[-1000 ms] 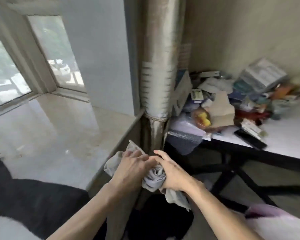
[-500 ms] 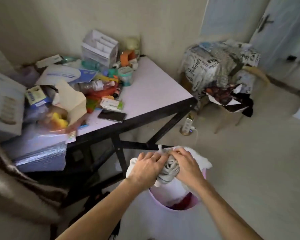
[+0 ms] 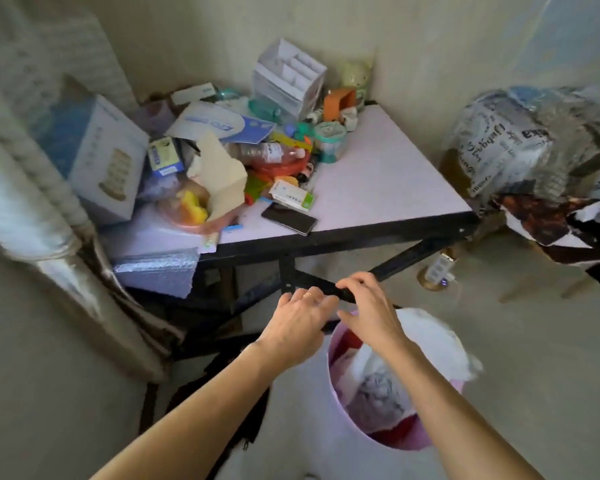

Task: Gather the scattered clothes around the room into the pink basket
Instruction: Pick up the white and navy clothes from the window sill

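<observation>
Viewpoint: looking down from the person's head at two bare forearms reaching away from the viewer.
Left hand (image 3: 300, 323): empty, fingers loosely bent, hovering just left of the basket's far rim.
Right hand (image 3: 371, 313): empty, fingers relaxed and a little spread, hovering over the basket's far rim.
Pink basket (image 3: 409, 445): stands on the floor, near and right of centre, under the right forearm.
Grey cloth (image 3: 378, 396): lies crumpled inside the basket, on top of the pile.
Other contents: a red garment (image 3: 400, 429) on the near side; a white cloth (image 3: 440, 341) draped over the far right rim, partly outside.
Surface (image 3: 378, 188): beyond the hands, its left half heaped with boxes, bottles and a phone (image 3: 288, 219).
Far right: a chair loaded with a printed bundle (image 3: 516, 140) and a dark patterned cloth (image 3: 548, 220).
Step in hand: probably settling clothes into the basket.
How to do it well: tuck the white cloth fully inside so that it cannot slide off, then press the pile down flat to leave room.
Likely next: the chair's fabrics look like candidates for gathering.
Risk: the basket seems light, so pressing on one side could tip it.
</observation>
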Demonstrator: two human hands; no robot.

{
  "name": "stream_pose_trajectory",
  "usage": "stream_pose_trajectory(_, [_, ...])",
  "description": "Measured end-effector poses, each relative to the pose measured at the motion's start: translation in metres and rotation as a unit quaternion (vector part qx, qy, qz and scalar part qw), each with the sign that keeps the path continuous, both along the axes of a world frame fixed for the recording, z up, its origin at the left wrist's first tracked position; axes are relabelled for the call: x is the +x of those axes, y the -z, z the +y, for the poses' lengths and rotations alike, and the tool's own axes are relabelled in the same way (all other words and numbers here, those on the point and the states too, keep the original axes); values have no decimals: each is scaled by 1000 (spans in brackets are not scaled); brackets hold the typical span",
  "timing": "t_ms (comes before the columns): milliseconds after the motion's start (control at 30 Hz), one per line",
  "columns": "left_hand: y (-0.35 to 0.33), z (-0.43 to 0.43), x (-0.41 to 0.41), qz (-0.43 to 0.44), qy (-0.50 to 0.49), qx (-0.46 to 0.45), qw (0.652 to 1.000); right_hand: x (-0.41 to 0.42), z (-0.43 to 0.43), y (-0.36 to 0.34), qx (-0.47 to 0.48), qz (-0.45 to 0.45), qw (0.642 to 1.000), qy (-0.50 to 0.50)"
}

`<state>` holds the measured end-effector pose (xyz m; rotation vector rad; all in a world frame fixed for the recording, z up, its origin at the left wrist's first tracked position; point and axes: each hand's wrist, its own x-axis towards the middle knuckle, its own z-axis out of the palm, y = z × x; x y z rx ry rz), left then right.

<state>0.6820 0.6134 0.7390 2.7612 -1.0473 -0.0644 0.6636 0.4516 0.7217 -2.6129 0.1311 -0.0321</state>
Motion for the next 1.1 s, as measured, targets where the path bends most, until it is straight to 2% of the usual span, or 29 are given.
stream_pose_trajectory(100, [-10, 82, -3, -18, -126, -19, 992, 36, 81, -18, 30, -35, 991, -122])
stream_pose_trajectory(200, [-23, 171, -17, -33, -259, -21, 965, 46, 168, -41, 47, -53, 966, -249])
stream_pose_trajectory(233, [-33, 239, -46, -48, -348, -19, 936, 42, 243, -48, 63, -66, 936, -339])
stream_pose_trajectory(300, [-39, 279, -63, -59, -405, -29, 912, 36, 281, -57, 71, -67, 917, -387])
stream_pose_trajectory(367, [-49, 334, -98, -55, -476, -27, 877, 17, 343, -65, 82, -83, 881, -459])
stream_pose_trajectory(467, [-56, 440, -170, -76, -595, -20, 800, -33, 460, -78, 94, -90, 818, -561])
stream_pose_trajectory(633, [-56, 556, -264, -129, -686, -5, 716, -102, 596, -85, 77, -108, 751, -647])
stream_pose_trajectory(733, [-68, 621, -318, -171, -750, 12, 639, -141, 667, -89, 66, -98, 718, -686])
stream_pose_trajectory(900, [-87, 717, -397, -159, -834, 56, 526, -192, 750, -91, 99, -57, 681, -723])
stream_pose_trajectory(1033, [-101, 777, -416, -89, -866, 32, 491, -210, 789, -90, 101, -51, 674, -730])
stream_pose_trajectory(1100, [-98, 802, -413, -35, -879, -9, 475, -207, 805, -90, 96, -62, 677, -727])
